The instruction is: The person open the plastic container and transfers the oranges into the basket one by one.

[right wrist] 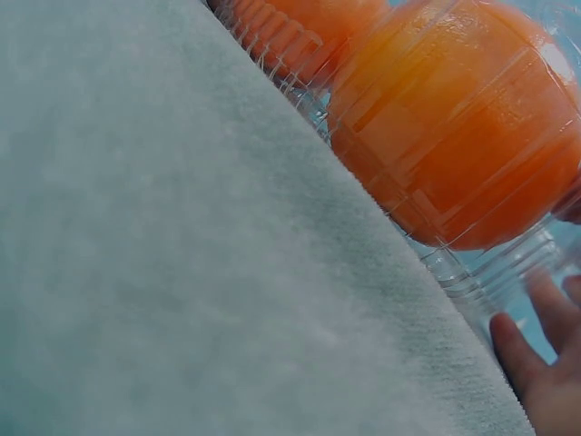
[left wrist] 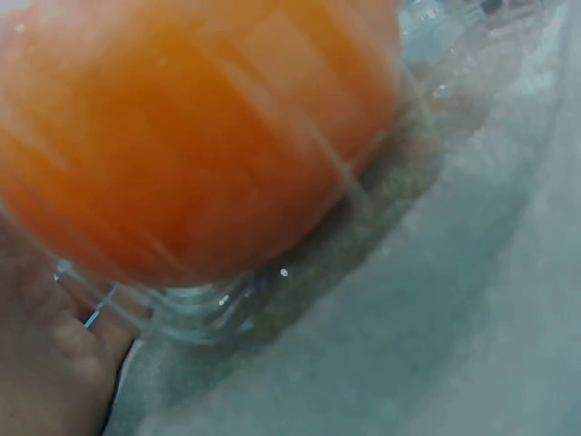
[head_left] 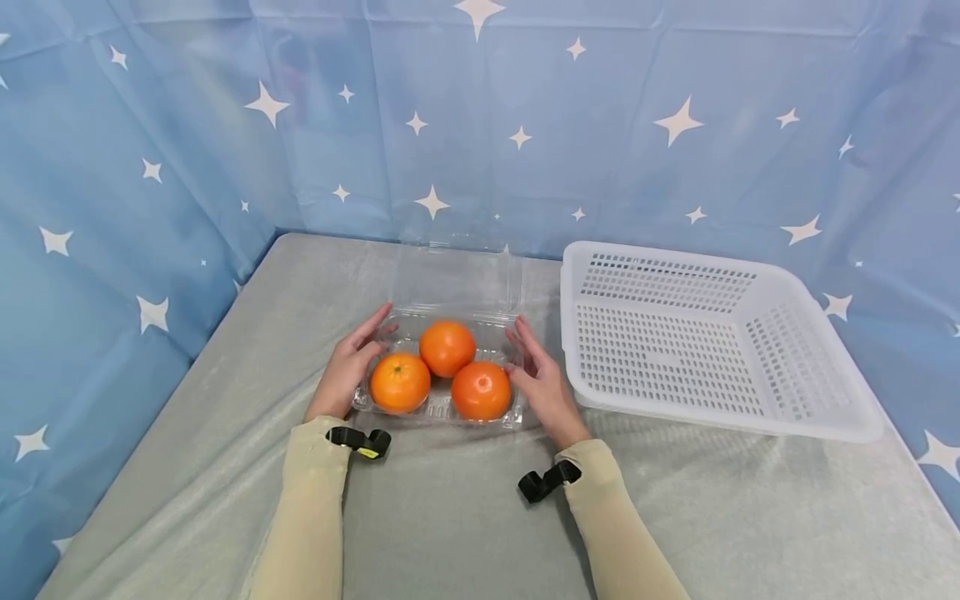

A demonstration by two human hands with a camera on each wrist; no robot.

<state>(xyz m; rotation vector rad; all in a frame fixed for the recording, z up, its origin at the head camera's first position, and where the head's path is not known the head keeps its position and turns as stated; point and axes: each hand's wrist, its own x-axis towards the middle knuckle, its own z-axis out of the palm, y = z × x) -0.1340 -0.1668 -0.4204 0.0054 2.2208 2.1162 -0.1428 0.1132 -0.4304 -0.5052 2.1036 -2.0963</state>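
Observation:
Three oranges sit in a clear plastic clamshell box: a left orange (head_left: 401,383), a back orange (head_left: 447,348) and a right orange (head_left: 481,391). The box's clear lid (head_left: 457,279) stands raised at the back. My left hand (head_left: 347,367) grips the box's left side, thumb near the rim. On the opposite side, my right hand (head_left: 546,385) holds the box wall between thumb and fingers. Through the ribbed wall, the left wrist view shows one orange (left wrist: 191,136) up close; the right wrist view shows another orange (right wrist: 454,127) beside my right fingers (right wrist: 519,350).
A white perforated plastic basket (head_left: 832,392) stands to the right of the box, near the table's back edge. Grey cloth (head_left: 450,517) covers the table. A blue curtain with white stars (head_left: 600,100) hangs behind and at the sides.

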